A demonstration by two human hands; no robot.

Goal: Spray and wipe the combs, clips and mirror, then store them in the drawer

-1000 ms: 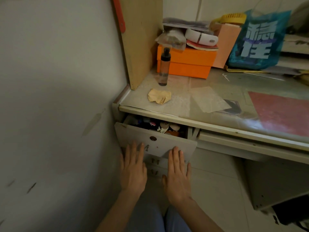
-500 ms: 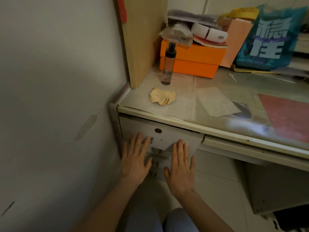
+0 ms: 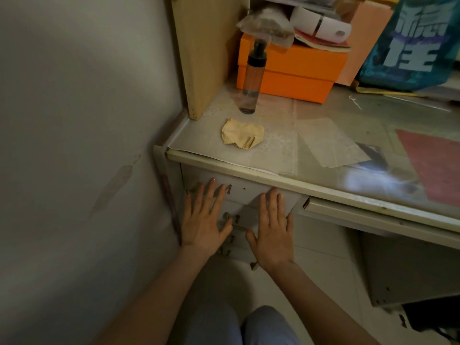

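The top drawer (image 3: 245, 192) of the grey desk sits pushed in under the desktop edge, so its contents are hidden. My left hand (image 3: 204, 217) lies flat with straight fingers against the drawer fronts on the left. My right hand (image 3: 272, 229) presses flat beside it on the right. Neither hand holds anything. On the desktop above stand a clear spray bottle (image 3: 251, 83) with a black top and, in front of it, a crumpled yellow cloth (image 3: 242, 136). No combs, clips or mirror are in sight.
A pale wall (image 3: 87, 145) runs close on the left. A wooden panel (image 3: 201, 51) stands at the desk's corner. An orange box (image 3: 291, 70) with clutter on it, a pink box and a blue bag (image 3: 413, 41) fill the back. Lower drawers sit beneath my hands.
The drawer was partly open with small items showing; both flat hands pushed it in, and it now sits closed under the desktop. The view has moved closer.
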